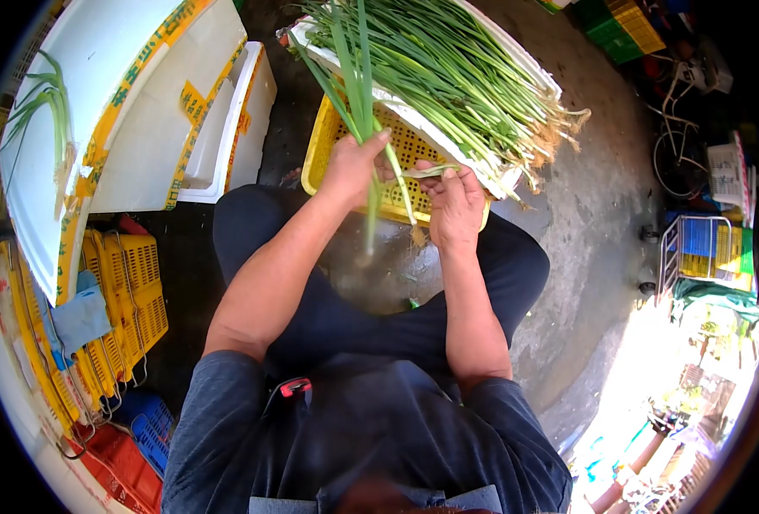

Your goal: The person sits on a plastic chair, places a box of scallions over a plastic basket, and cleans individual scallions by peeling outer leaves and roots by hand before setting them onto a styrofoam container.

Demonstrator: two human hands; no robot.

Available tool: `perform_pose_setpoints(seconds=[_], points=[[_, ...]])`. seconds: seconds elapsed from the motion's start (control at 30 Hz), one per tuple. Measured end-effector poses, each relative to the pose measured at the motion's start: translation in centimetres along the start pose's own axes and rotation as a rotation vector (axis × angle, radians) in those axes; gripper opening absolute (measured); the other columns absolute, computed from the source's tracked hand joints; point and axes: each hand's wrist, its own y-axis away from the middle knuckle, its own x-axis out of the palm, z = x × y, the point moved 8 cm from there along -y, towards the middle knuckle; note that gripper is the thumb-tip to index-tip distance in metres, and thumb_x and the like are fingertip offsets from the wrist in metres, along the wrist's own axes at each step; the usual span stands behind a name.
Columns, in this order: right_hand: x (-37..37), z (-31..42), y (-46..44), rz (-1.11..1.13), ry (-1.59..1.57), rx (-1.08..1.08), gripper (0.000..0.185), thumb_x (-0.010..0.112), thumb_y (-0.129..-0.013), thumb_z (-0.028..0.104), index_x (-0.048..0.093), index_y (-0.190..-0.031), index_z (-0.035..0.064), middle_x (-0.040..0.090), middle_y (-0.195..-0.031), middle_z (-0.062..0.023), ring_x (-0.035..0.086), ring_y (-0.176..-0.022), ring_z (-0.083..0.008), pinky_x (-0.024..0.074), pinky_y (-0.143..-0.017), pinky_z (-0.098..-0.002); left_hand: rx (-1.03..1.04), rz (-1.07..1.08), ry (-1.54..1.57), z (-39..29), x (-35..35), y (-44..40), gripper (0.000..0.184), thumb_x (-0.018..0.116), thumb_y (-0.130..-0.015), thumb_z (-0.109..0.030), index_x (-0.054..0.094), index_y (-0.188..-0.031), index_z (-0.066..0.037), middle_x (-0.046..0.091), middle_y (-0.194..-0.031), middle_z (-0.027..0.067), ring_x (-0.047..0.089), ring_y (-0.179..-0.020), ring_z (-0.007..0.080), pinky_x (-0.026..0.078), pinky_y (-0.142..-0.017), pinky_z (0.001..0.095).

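The spring onions (360, 103) in hand are at the upper middle of the frame, green tops angled upward and the roots (419, 236) of one stalk hanging low at the right; a second stalk points straight down and is blurred. Your left hand (349, 171) is closed around them just above the white part, thumb uppermost. Your right hand (455, 210) pinches a pale, limp strip (431, 171) between thumb and fingertips, its far end meeting the stalk, though you cannot tell from here whether it is still joined. To part that strip cleanly, you would likely do best to keep the left grip firm but not crushing, pinch close to the stalk, and draw steadily along its length; a sideways yank could snap the tender neck. Keep the two stalks apart, so only one takes the pull. Below your hands sits the yellow basket (321, 141), and beyond it, at the upper right, the foam box (420, 125) bears a heap of more onions (456, 86); keep your right elbow low so your wrist clears its rim.
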Motion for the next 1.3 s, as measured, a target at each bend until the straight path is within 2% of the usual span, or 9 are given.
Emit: perform_pose_setpoints(seconds=[0.33, 0.47, 0.57, 0.7, 0.77, 0.83, 0.87, 1.0, 1.3], points=[[-4.5, 5.7, 2.9, 0.021, -0.173, -0.05, 0.013, 0.049, -0.103, 0.015, 0.057, -0.104, 0.0044, 0.072, -0.097, -0.0181, 0.071, -0.091, -0.0307, 0.0557, -0.084, -0.0416, 0.141, -0.159, 0.054, -2.8, -2.3, -0.3, 0.012, 0.062, -0.098, -0.018, 0.057, -0.1, -0.007, 0.06, -0.08, 0.0047, 0.059, -0.06, 0.0133, 0.051, -0.054, 0.0293], [-6.0, 9.5, 3.0, -0.013, -0.215, -0.21, 0.014, 0.05, -0.103, 0.013, 0.057, -0.106, 0.0016, 0.071, -0.097, -0.0198, 0.07, -0.089, -0.0331, 0.0569, -0.089, -0.0489, 0.167, -0.215, 0.092, -3.3, -3.1, -0.2, 0.013, 0.063, -0.098, -0.017, 0.057, -0.099, -0.005, 0.06, -0.081, 0.0044, 0.058, -0.058, 0.0127, 0.05, -0.051, 0.0286], [-7.1, 11.8, 2.6, -0.103, -0.098, -0.318, 0.013, 0.048, -0.103, 0.011, 0.057, -0.108, 0.0014, 0.07, -0.098, -0.0204, 0.07, -0.09, -0.0322, 0.0558, -0.091, -0.0471, 0.175, -0.233, 0.1, -3.5, -3.4, -0.4, 0.014, 0.064, -0.097, -0.017, 0.057, -0.098, -0.006, 0.06, -0.08, 0.0037, 0.058, -0.058, 0.0119, 0.05, -0.049, 0.0279], [-4.5, 9.7, 1.3, -0.187, 0.596, -0.393, 0.025, 0.051, -0.101, 0.01, 0.063, -0.12, -0.0029, 0.071, -0.102, -0.0215, 0.069, -0.095, -0.032, 0.0534, -0.09, -0.038, 0.19, -0.188, 0.052, -3.6, -2.8, -0.5, 0.013, 0.062, -0.099, -0.016, 0.057, -0.101, -0.004, 0.062, -0.083, 0.0069, 0.057, -0.059, 0.0128, 0.049, -0.052, 0.0294], [-3.7, 4.9, -0.3, 0.003, 1.072, -0.318, 0.029, 0.057, -0.098, 0.012, 0.065, -0.119, -0.0057, 0.07, -0.103, -0.0225, 0.069, -0.097, -0.0315, 0.0521, -0.09, -0.0378, 0.208, -0.147, 0.045, -3.3, -2.4, -0.4, 0.012, 0.063, -0.098, -0.015, 0.057, -0.1, -0.005, 0.063, -0.084, 0.0073, 0.057, -0.059, 0.0124, 0.049, -0.052, 0.0293], [-1.6, 3.5, 0.2, 0.063, 1.094, -0.378, 0.028, 0.061, -0.095, 0.013, 0.066, -0.115, -0.0063, 0.07, -0.103, -0.023, 0.068, -0.096, -0.032, 0.0511, -0.089, -0.0385, 0.218, -0.11, 0.042, -3.5, -2.1, -0.2, 0.011, 0.064, -0.097, -0.014, 0.057, -0.1, -0.006, 0.064, -0.084, 0.0075, 0.057, -0.059, 0.0121, 0.048, -0.053, 0.029], [-0.9, 2.6, 0.3, 0.079, 1.012, -0.336, 0.026, 0.062, -0.094, 0.014, 0.068, -0.112, -0.0046, 0.071, -0.1, -0.0211, 0.069, -0.093, -0.028, 0.0516, -0.086, -0.0356, 0.214, -0.09, 0.043, -3.6, -1.7, 0.0, 0.011, 0.064, -0.097, -0.014, 0.057, -0.099, -0.007, 0.065, -0.084, 0.0074, 0.057, -0.059, 0.0119, 0.048, -0.053, 0.0287], [2.6, -0.2, -0.1, 0.219, 0.727, -0.099, 0.02, 0.066, -0.096, 0.015, 0.07, -0.104, -0.0033, 0.063, -0.078, 0.0008, 0.051, -0.069, -0.0053, 0.0432, -0.062, -0.0232, 0.16, -0.022, 0.023, -2.3, -0.6, -0.1, 0.013, 0.067, -0.095, -0.015, 0.057, -0.098, -0.009, 0.066, -0.083, 0.0066, 0.058, -0.06, 0.0119, 0.047, -0.054, 0.0272], [3.0, -1.1, -0.6, 0.245, 0.654, 0.058, 0.019, 0.061, -0.095, 0.014, 0.07, -0.098, -0.0026, 0.065, -0.078, 0.0007, 0.055, -0.07, -0.0061, 0.0456, -0.063, -0.0241, 0.174, 0.073, 0.004, -2.8, 0.4, 0.4, 0.014, 0.066, -0.096, -0.018, 0.059, -0.097, -0.006, 0.066, -0.081, 0.0051, 0.058, -0.061, 0.0114, 0.048, -0.055, 0.0272]])
